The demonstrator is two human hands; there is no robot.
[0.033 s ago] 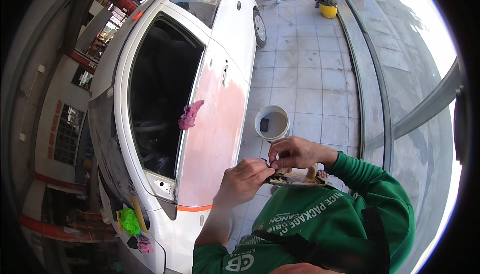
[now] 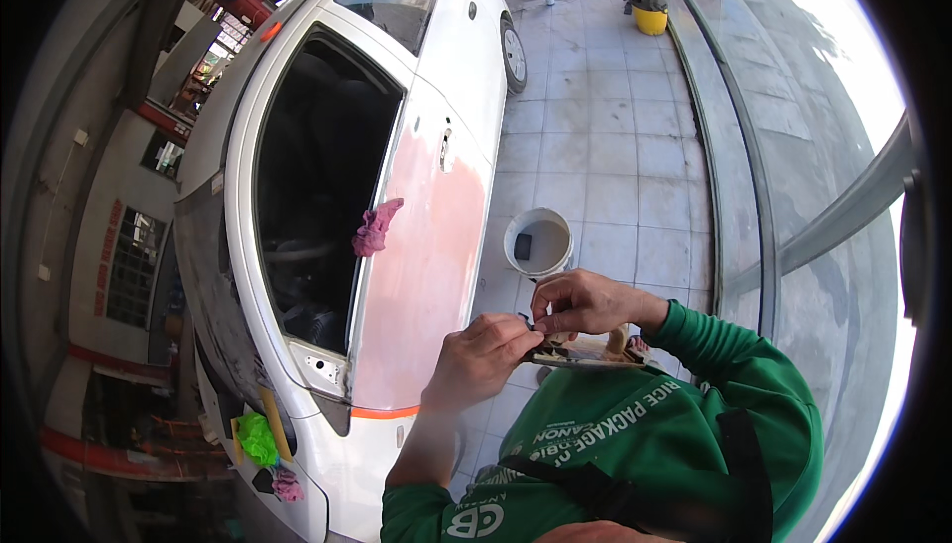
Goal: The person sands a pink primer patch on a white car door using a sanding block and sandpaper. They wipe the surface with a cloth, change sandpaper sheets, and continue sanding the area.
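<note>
My left hand (image 2: 483, 353) and my right hand (image 2: 587, 302) meet in front of my chest with fingertips pinched close together. A small dark bit shows between them, too small to make out. Just below the fingers, close to my green sweatshirt, lies a thin flat board-like piece (image 2: 577, 356) with tan parts on top, one like a rounded knob (image 2: 617, 339). My hands partly cover it. To the left stands a white car (image 2: 466, 97), its front door (image 2: 421, 275) sanded to pinkish patches. A crumpled purplish-pink rag (image 2: 377, 227) hangs over the door's window edge.
A whitish bucket (image 2: 538, 243) with a dark block inside stands on the tiled floor (image 2: 610, 151) beyond my hands. Farther off is a yellow bucket (image 2: 650, 21) with dark stuff on top. A bright green cloth or bag (image 2: 258, 439) and a pink rag (image 2: 287, 485) lie at the car's front.
</note>
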